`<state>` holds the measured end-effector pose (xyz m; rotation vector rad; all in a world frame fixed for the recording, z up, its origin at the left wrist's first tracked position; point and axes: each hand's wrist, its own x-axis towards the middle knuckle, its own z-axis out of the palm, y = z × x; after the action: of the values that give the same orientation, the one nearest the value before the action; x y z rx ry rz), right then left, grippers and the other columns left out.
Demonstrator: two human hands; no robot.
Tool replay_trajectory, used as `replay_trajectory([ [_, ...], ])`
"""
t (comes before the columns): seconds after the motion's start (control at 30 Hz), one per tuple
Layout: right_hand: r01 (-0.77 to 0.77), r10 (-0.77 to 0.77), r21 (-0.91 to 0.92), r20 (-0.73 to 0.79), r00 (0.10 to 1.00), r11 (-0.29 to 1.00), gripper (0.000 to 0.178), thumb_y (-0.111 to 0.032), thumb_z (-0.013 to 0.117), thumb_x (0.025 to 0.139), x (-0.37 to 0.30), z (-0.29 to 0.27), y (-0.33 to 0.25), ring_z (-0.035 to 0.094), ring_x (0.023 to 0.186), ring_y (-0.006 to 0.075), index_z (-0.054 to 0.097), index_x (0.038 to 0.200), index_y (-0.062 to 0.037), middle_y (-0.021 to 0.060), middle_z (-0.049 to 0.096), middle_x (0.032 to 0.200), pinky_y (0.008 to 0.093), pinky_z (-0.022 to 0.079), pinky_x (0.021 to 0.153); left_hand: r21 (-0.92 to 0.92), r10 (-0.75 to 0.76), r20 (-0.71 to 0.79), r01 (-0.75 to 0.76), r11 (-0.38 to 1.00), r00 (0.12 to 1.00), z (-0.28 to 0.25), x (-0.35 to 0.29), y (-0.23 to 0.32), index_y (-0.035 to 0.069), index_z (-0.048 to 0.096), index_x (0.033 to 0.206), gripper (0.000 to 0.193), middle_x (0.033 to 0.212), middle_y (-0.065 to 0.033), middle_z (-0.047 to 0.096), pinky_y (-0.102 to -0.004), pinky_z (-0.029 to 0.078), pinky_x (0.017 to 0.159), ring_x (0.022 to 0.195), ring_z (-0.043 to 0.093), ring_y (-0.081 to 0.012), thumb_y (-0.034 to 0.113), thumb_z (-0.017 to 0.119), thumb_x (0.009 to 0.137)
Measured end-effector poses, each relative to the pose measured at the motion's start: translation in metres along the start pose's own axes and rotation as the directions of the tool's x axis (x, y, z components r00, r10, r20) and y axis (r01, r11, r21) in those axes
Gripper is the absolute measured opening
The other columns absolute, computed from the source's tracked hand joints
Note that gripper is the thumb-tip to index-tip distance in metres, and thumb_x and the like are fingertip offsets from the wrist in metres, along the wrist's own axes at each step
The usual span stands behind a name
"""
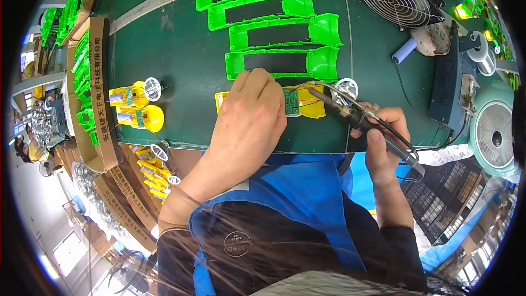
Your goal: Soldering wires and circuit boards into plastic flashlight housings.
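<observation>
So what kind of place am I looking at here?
Most likely an electronics assembly workbench in a factory: the right hand holds a soldering iron over a small circuit board, with rows of green plastic housings nearby.

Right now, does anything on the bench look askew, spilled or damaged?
Nothing stands out. The green shells lie in a tidy row, the left hand steadies the yellow part, and the right hand holds the soldering iron at its circuit board.

Bright, even overhead light, sharp at centre; fisheye bending and dark vignette at the rim.
</observation>
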<state>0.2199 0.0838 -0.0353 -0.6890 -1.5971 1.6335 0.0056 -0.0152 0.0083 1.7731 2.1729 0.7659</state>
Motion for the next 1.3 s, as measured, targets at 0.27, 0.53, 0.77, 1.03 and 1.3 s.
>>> replay_trajectory([
  [0.27, 0.178, -0.176, -0.022, 0.077, 0.981, 0.984, 0.029, -0.014, 0.066, 0.087, 0.019, -0.002, -0.01, 0.062, 0.075, 0.0157, 0.046, 0.1, 0.0004, 0.0131, 0.063, 0.081, 0.0285, 0.05, 0.073, 0.008, 0.019, 0.064, -0.02, 1.0, 0.998, -0.003, 0.001, -0.004, -0.002, 0.052, 0.078, 0.013, 0.086, -0.0153, 0.049, -0.0404, 0.045, 0.072, 0.082, 0.051, -0.0321, -0.003, 0.062, 0.069],
  [0.53, 0.101, -0.1, -0.027, 0.021, 0.995, 0.995, 0.031, -0.015, 0.067, 0.087, 0.025, 0.007, -0.022, 0.065, 0.079, 0.0166, 0.046, 0.103, 0.0017, 0.0136, 0.061, 0.09, 0.027, 0.055, 0.072, 0.029, 0.052, 0.073, -0.054, 0.998, 0.996, -0.002, 0.001, -0.006, -0.003, 0.052, 0.077, 0.013, 0.083, -0.0152, 0.048, -0.0395, 0.045, 0.069, 0.078, 0.051, -0.0306, -0.003, 0.061, 0.068],
  [0.77, 0.034, -0.034, -0.005, 0.033, 0.999, 0.999, 0.033, -0.017, 0.067, 0.086, 0.037, 0.013, -0.028, 0.065, 0.077, 0.0162, 0.046, 0.104, 0.0009, 0.0147, 0.063, 0.09, 0.0284, 0.055, 0.071, 0.01, 0.036, 0.069, -0.037, 0.999, 0.997, -0.006, 0.002, -0.006, 0.001, 0.049, 0.077, 0.016, 0.085, -0.0125, 0.05, -0.0422, 0.044, 0.067, 0.08, 0.052, -0.0328, -0.005, 0.061, 0.068],
  [1.03, 0.176, -0.179, 0.032, 0.083, 0.98, 0.984, 0.035, -0.02, 0.06, 0.092, 0.047, 0.008, -0.027, 0.067, 0.076, 0.0244, 0.041, 0.113, 0.0001, 0.0173, 0.06, 0.095, 0.0348, 0.053, 0.074, -0.239, 0.017, 0.143, 0.018, 0.971, 0.99, -0.036, 0.007, -0.03, 0.002, 0.058, 0.089, 0.017, 0.091, -0.0098, 0.062, -0.0311, 0.049, 0.06, 0.07, 0.06, -0.0234, 0.001, 0.068, 0.076],
  [1.3, 0.444, -0.443, 0.046, 0.213, 0.871, 0.895, 0.03, -0.003, 0.058, 0.09, 0.088, 0.034, 0.001, 0.066, 0.088, 0.0238, 0.044, 0.116, 0.0015, 0.0149, 0.051, 0.106, 0.0313, 0.057, 0.073, -0.329, 0.04, 0.35, 0.083, 0.941, 0.936, -0.006, 0.032, -0.004, 0.002, 0.062, 0.086, 0.01, 0.073, -0.0101, 0.064, -0.0326, 0.046, 0.058, 0.06, 0.06, -0.0233, 0.007, 0.064, 0.078],
])
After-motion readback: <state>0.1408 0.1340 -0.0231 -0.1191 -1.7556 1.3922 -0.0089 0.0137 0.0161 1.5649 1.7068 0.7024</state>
